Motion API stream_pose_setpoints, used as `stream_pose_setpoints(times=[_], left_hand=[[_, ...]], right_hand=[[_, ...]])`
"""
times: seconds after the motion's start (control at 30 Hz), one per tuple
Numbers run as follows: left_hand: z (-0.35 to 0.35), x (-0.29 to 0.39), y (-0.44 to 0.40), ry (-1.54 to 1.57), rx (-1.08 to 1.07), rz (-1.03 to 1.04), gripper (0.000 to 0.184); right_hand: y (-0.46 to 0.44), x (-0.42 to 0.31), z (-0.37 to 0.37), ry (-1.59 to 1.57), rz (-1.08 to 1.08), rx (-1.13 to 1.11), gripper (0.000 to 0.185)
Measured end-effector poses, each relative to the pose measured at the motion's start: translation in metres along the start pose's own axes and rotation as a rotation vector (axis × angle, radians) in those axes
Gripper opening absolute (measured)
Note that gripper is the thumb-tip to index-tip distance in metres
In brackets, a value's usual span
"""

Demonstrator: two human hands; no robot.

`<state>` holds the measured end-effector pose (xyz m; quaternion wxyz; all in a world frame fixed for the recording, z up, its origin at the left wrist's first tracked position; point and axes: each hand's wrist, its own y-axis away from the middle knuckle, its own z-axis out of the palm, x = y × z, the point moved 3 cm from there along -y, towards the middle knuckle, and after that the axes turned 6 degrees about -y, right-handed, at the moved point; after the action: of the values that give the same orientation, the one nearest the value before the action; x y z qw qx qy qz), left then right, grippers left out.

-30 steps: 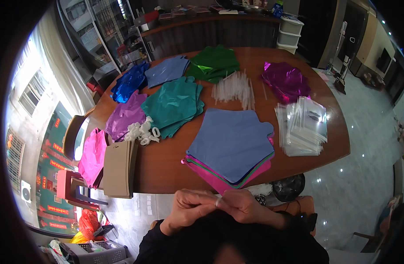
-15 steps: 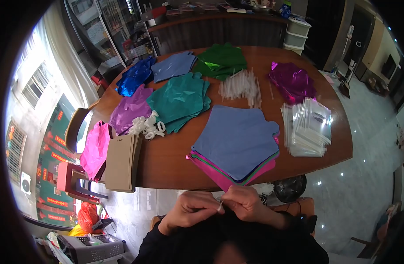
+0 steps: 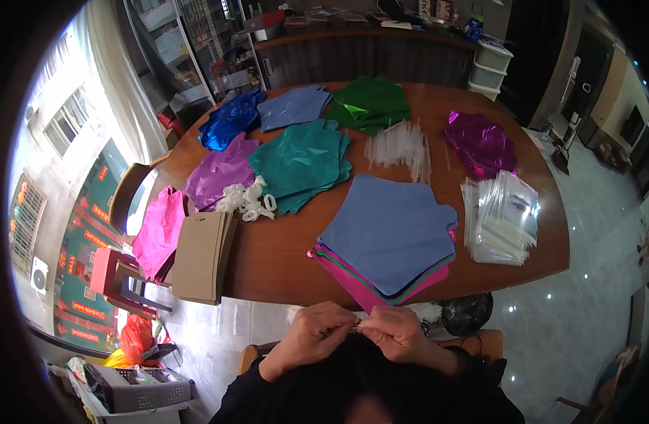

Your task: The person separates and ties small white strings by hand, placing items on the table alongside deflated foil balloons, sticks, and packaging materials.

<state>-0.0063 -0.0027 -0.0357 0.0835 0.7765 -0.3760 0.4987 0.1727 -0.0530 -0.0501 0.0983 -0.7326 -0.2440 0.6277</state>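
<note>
My left hand (image 3: pixel 314 336) and my right hand (image 3: pixel 396 333) meet fingertip to fingertip in front of my body, just off the table's near edge. Both are closed in a pinch on a small whitish piece (image 3: pixel 356 327), mostly hidden by the fingers and too small to name. Just beyond them lies a fanned stack of foil sheets (image 3: pixel 388 233), blue on top, with pink, purple and green edges showing beneath. White ribbon rolls (image 3: pixel 247 199) are heaped at the left, near a stack of brown cardboard (image 3: pixel 203 258).
On the wooden table (image 3: pixel 282 272) lie teal (image 3: pixel 300 162), green (image 3: pixel 370 102), blue (image 3: pixel 231 120), lilac (image 3: pixel 218 173), pink (image 3: pixel 160 233) and magenta foil sheets (image 3: pixel 480 141). Thin clear sticks (image 3: pixel 402 150) lie mid-table; clear plastic bags (image 3: pixel 501 219) are piled right.
The fingertips have drawn closer together around the whitish piece, which shows less now. My view has shifted slightly, moving the table contents right and a little down.
</note>
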Motion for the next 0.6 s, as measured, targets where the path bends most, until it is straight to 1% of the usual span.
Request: stream_pose_setpoints(times=[0.03, 0.07, 0.2, 0.23, 0.37, 0.4, 0.53, 0.57, 0.6], left_hand=[[0.001, 0.000, 0.002, -0.018, -0.073, -0.005, 0.015], [-0.001, 0.000, 0.002, -0.021, -0.067, -0.009, 0.015], [-0.003, 0.003, 0.008, 0.629, -0.189, -0.075, 0.022], [-0.003, 0.002, 0.010, 0.626, -0.173, -0.080, 0.022], [0.000, -0.008, 0.010, 0.834, -0.005, -0.079, 0.014], [0.001, -0.007, 0.009, 0.832, 0.007, -0.076, 0.014], [-0.001, -0.005, 0.002, 0.424, 0.199, -0.071, 0.016], [0.000, -0.005, 0.001, 0.425, 0.202, -0.072, 0.016], [-0.001, -0.003, 0.000, 0.298, 0.212, -0.032, 0.016]], right_hand=[[0.000, 0.000, -0.002, 0.016, 0.038, 0.024, 0.011], [-0.001, -0.001, -0.002, 0.012, 0.036, 0.018, 0.011], [-0.007, -0.004, 0.001, -0.001, -0.020, -0.021, 0.009], [-0.007, -0.003, 0.003, -0.010, -0.023, -0.034, 0.009], [-0.005, 0.003, 0.009, 0.016, 0.013, -0.097, 0.005], [-0.005, 0.003, 0.009, 0.014, 0.008, -0.109, 0.005], [-0.005, 0.002, 0.009, 0.046, -0.066, -0.186, 0.006], [-0.005, 0.002, 0.009, 0.045, -0.065, -0.189, 0.006], [-0.005, 0.001, 0.008, 0.039, -0.049, -0.166, 0.005]])
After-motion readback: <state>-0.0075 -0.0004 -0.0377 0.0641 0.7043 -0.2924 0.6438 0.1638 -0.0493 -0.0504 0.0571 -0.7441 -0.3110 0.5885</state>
